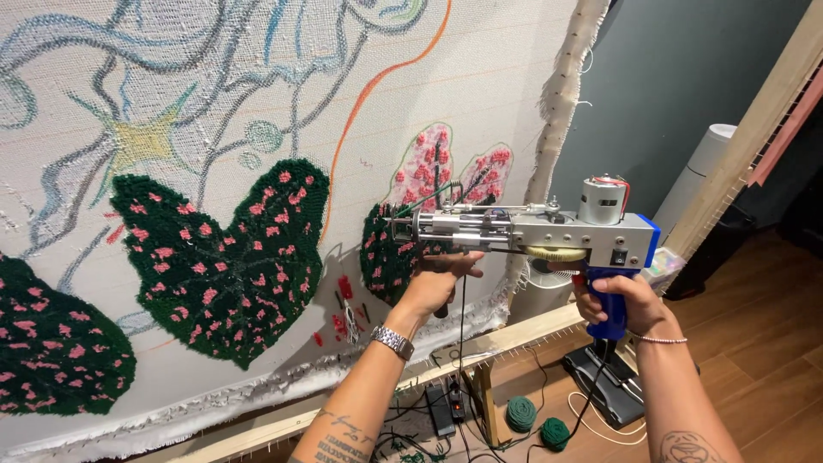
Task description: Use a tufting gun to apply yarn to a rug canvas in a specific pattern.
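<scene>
Against the stretched backing cloth, at its lower right part, a tufting gun is held level with its needle end pressed to a half-filled dark green leaf dotted with pink. The right hand has its fingers closed around the gun's blue handle, just below the grey body and the round motor on top. The left hand grips the front handle under the metal barrel, fingers curled shut around it, with a metal wristwatch on that wrist. A black cord hangs down from the gun between the two forearms. To the left on the cloth sits a finished large green leaf with pink spots, and another at the far left edge; above them run blue, grey and orange drawn outlines. Below, the wooden frame bar carries the cloth's frayed edge. On the wooden floor lie two green yarn balls and a power strip
</scene>
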